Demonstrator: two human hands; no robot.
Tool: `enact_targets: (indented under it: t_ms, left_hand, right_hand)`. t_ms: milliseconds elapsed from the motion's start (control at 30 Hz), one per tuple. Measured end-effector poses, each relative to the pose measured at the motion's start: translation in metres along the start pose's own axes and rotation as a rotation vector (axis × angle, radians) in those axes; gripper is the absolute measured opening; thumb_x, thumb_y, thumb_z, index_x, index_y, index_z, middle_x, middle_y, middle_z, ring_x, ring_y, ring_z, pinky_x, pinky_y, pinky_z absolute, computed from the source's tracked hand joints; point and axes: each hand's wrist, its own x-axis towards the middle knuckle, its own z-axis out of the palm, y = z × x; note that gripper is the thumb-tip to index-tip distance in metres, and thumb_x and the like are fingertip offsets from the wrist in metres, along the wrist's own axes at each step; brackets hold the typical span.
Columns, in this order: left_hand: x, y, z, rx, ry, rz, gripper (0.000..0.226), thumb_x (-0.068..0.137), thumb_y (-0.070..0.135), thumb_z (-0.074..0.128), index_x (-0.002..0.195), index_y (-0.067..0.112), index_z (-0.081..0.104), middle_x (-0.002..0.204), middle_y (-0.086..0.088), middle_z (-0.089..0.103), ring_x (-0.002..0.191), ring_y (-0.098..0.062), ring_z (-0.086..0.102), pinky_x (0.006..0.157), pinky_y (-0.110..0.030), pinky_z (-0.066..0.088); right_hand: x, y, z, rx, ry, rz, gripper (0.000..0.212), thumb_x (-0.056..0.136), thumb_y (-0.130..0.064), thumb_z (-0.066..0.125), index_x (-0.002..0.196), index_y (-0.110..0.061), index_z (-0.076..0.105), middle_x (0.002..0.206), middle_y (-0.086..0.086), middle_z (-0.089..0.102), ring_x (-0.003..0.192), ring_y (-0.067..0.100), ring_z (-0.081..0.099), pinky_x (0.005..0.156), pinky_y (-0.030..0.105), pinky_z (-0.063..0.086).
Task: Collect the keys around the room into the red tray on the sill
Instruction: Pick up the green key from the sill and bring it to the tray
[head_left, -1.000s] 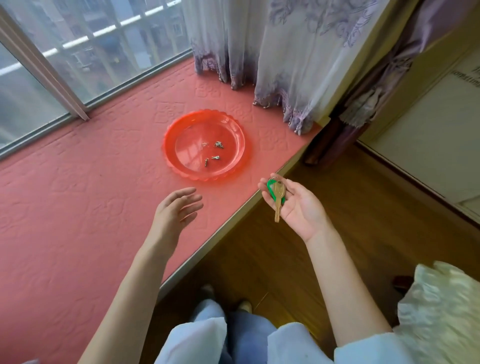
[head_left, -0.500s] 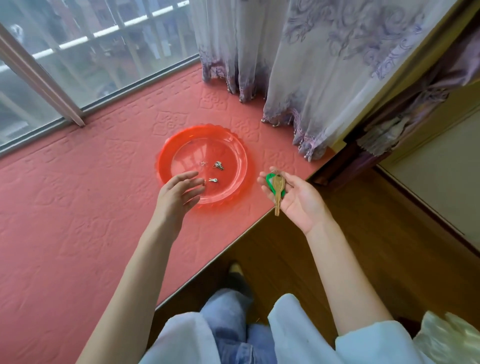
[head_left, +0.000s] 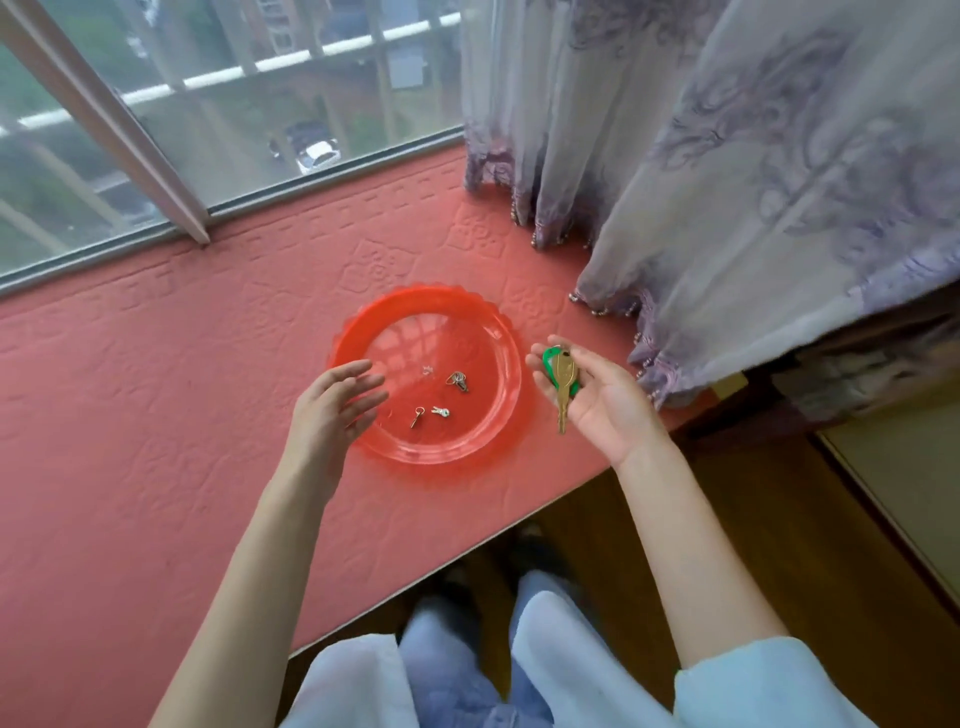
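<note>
Fingers (head_left: 543, 366) of the right hand (head_left: 597, 400), palm up, pinched a brass key (head_left: 563, 387) with a green tag (head_left: 551, 370), blade hanging down, just right of the red tray (head_left: 498, 431). The left hand (head_left: 332, 410) hovered relaxed over the scalloped rim. Small silver keys (head_left: 457, 382) lay inside the tray on the sill (head_left: 156, 415).

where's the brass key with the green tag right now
In the head view the brass key lies with its green tag in the right hand, just right of the red tray on the sill, not yet in it.
</note>
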Motion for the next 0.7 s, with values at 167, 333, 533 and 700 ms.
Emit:
enact_targets:
  t_ms: [167, 333, 533, 700]
  left_hand:
    - [0.016, -0.008, 0.015, -0.047, 0.154, -0.011, 0.026, 0.094, 0.01, 0.04, 0.095, 0.023, 0.062, 0.092, 0.003, 0.069, 0.078, -0.009, 0.067, 0.073, -0.024, 0.047]
    - [0.029, -0.021, 0.028, -0.124, 0.317, -0.016, 0.025, 0.094, 0.01, 0.04, 0.096, 0.022, 0.062, 0.089, 0.005, 0.069, 0.071, -0.003, 0.067, 0.071, -0.022, 0.047]
    - [0.041, -0.046, 0.029, -0.216, 0.462, -0.028, 0.026, 0.094, 0.008, 0.039, 0.094, 0.022, 0.061, 0.088, 0.003, 0.068, 0.077, -0.009, 0.065, 0.073, -0.024, 0.046]
    - [0.05, -0.07, 0.02, -0.257, 0.528, -0.054, 0.026, 0.094, 0.008, 0.038, 0.095, 0.021, 0.061, 0.088, 0.002, 0.067, 0.074, -0.007, 0.065, 0.072, -0.024, 0.045]
  right_hand:
    - [0.068, -0.008, 0.007, -0.184, -0.072, 0.075, 0.025, 0.09, 0.012, 0.04, 0.101, 0.001, 0.059, 0.096, 0.016, 0.065, 0.081, 0.019, 0.07, 0.074, 0.025, 0.058]
    - [0.134, 0.004, 0.013, -0.431, -0.11, 0.147, 0.023, 0.088, 0.016, 0.043, 0.1, 0.004, 0.059, 0.09, 0.016, 0.059, 0.083, 0.023, 0.065, 0.071, 0.021, 0.058]
    - [0.2, 0.046, 0.013, -0.784, -0.13, 0.092, 0.031, 0.085, 0.018, 0.045, 0.112, 0.01, 0.057, 0.078, 0.007, 0.058, 0.073, 0.015, 0.058, 0.06, 0.014, 0.052]
    - [0.238, 0.094, 0.0, -1.051, -0.148, 0.013, 0.026, 0.08, 0.015, 0.054, 0.102, 0.006, 0.065, 0.075, -0.003, 0.062, 0.061, -0.003, 0.058, 0.057, 0.007, 0.043]
